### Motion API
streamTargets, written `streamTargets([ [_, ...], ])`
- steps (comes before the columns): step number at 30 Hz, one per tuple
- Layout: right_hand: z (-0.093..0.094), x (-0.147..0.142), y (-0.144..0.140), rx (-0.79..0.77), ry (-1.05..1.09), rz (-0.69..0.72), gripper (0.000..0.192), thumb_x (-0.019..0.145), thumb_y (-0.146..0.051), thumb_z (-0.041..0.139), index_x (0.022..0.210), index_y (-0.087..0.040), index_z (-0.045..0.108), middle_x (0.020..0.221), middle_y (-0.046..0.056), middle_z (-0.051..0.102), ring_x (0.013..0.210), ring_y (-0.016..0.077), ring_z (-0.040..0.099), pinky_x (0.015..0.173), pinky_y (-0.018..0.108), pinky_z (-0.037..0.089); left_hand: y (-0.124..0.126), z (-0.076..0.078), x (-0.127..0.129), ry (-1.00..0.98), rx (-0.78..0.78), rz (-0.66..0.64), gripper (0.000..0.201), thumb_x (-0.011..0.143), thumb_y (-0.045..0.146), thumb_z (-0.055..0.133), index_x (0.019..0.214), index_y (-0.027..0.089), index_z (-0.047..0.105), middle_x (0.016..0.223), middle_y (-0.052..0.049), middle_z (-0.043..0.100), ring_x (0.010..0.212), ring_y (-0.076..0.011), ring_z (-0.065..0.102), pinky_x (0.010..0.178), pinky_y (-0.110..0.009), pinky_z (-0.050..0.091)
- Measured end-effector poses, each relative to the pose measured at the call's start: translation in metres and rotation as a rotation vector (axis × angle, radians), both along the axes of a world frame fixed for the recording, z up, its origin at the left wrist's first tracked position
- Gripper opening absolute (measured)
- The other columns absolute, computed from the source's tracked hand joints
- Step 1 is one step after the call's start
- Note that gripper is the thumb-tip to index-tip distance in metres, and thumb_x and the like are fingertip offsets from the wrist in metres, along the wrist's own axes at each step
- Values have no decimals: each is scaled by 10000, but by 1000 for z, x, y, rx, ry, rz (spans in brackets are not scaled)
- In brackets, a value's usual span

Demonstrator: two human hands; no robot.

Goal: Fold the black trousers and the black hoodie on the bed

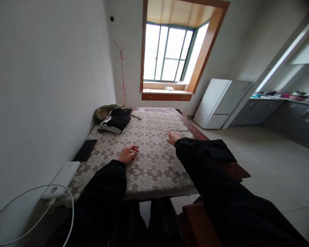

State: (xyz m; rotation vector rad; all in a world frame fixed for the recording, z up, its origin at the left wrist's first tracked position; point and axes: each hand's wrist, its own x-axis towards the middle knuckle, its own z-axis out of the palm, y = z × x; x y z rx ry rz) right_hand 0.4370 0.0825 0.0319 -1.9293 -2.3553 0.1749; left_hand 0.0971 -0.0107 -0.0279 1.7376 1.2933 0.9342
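Note:
My left hand rests on the flower-patterned lace tablecloth, fingers loosely bent and apart, with nothing visible in it. Farther forward and to the right, my right hand reaches over the same cloth with its fingers stretched out, holding nothing. At the far left of the table lies a pile of folded clothes, black on top with grey below. A camouflage-coloured cloth item is behind that pile. Beyond my right forearm there is a flat black item, partly hidden by the sleeve.
Along the left wall lie a dark flat object and a white power bank with a looped white cable. A wooden stool or bench stands at lower right. A white fridge and a pink coat stand are farther back.

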Motion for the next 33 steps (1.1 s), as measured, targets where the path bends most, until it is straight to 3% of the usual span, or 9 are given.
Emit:
streamTargets([
  [3, -8, -108, 29, 12, 115, 218, 519, 878, -246, 588, 1396, -235, 617, 1524, 71, 554, 1396, 244, 508, 1199, 384, 365, 4, -4, -1, -29, 12, -16, 259, 902, 309, 547, 1088, 205, 695, 1047, -51, 790, 491, -99, 648, 502, -235, 481],
  [7, -22, -232, 56, 43, 257, 369, 419, 890, -230, 582, 1301, -240, 661, 1554, 48, 516, 1382, 231, 523, 1172, 351, 403, 9, -11, -2, -83, 0, -11, 227, 891, 242, 537, 1055, 204, 689, 927, -42, 787, 497, -114, 651, 494, -229, 466],
  [10, -28, -284, 68, 54, 371, 378, 377, 858, -169, 570, 1218, -207, 675, 1568, 86, 487, 1327, 280, 567, 1151, 417, 435, 12, -17, -4, -90, -32, 40, 206, 831, 137, 548, 969, 186, 693, 661, -19, 716, 515, -152, 655, 524, -242, 481],
  [14, -33, -302, 79, 73, 531, 372, 460, 807, -88, 532, 1250, -161, 634, 1578, 124, 452, 1384, 285, 512, 1182, 424, 411, 15, -22, -6, -75, -56, 72, 222, 800, 93, 567, 964, 170, 697, 583, -18, 676, 553, -179, 672, 578, -265, 520],
  [19, -12, -292, 91, 111, 732, 373, 582, 794, -101, 511, 1373, -116, 564, 1576, 151, 430, 1422, 266, 466, 1208, 404, 390, 18, -18, -3, -252, -113, 85, 342, 890, 221, 581, 1231, 200, 607, 1030, -93, 762, 512, -117, 662, 452, -215, 486],
  [23, 19, -252, 69, 60, 1305, 422, 491, 774, -211, 641, 1265, -195, 663, 1529, 80, 493, 1319, 271, 572, 1169, 430, 442, 21, -9, -5, -563, -222, 254, 371, 968, 335, 561, 1314, 222, 488, 1216, -133, 703, 616, -121, 708, 488, -218, 545],
  [27, 28, -164, 3, 28, 1749, 445, 372, 762, -325, 778, 1122, -237, 746, 1291, 34, 693, 1226, 277, 654, 1148, 471, 469, 23, 2, -20, -1049, -356, 354, 246, 1038, 419, 453, 1177, 221, 497, 1195, -130, 685, 898, -199, 759, 722, -333, 639],
  [30, 11, -81, -48, 69, 1908, 216, 244, 754, -363, 797, 951, -220, 773, 1030, 37, 780, 1047, 262, 733, 1035, 463, 565, 23, 9, -28, -1254, -468, 361, 366, 1029, 548, 412, 1077, 204, 529, 1074, -132, 701, 949, -243, 755, 814, -417, 639],
  [33, -16, -10, -82, 122, 1813, -83, 222, 726, -422, 803, 797, -219, 748, 887, 28, 782, 886, 236, 757, 896, 399, 628, 21, 13, -26, -1193, -488, 328, 367, 992, 532, 518, 1089, 188, 603, 1022, -122, 728, 903, -233, 747, 817, -407, 635],
])
